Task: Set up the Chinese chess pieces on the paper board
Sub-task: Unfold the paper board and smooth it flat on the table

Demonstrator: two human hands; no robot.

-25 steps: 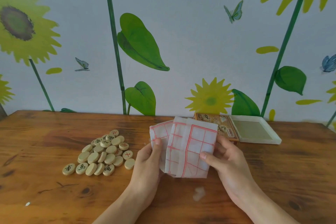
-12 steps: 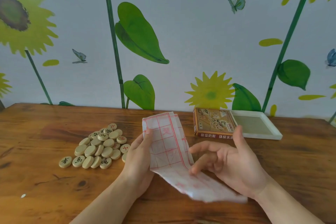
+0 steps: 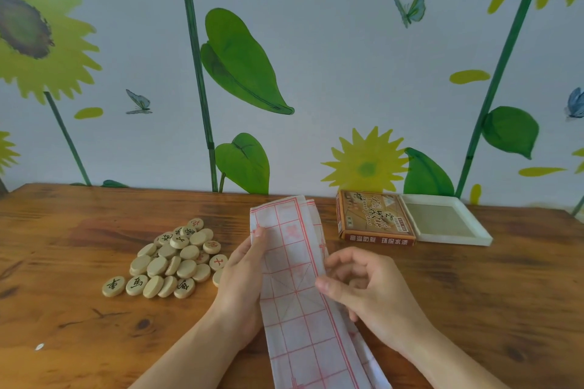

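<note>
Board: thin white paper board printed with a red grid (image 3: 294,290), lying partly unfolded as a long narrow strip, running from near the back of the brown wooden table (image 3: 474,294) down toward the near edge; further layers remaining folded along its right side.

Left hand: left hand (image 3: 243,281) gripping the strip's left edge, thumb pressing on the printed face, fingers hidden behind the paper.

Right hand: right hand (image 3: 363,287) pinching the strip's right edge between thumb and curled fingers, apparently separating the next fold.

Pieces: heap of round pale wooden chess pieces marked in black and red (image 3: 172,260), resting on the table left of the board, just beside the left hand; none yet placed.

Box: brown cardboard game box with printed lettering (image 3: 374,219), lying behind the right hand, touching the white plastic tray (image 3: 448,223) to its right.

Backdrop: wall painted with sunflowers, leaves and butterflies (image 3: 316,57).

Step (judged): opening the board; placing of pieces not begun.

Risk 1 (judged): tearing along a crease, caused by pulling both thin edges apart too sharply.

Risk 2 (judged): scattering the heap, caused by the left hand or the spreading paper sweeping sideways into it.

Risk 3 (judged): board refusing to lie flat, caused by stubborn creases, tipping pieces later.
</note>
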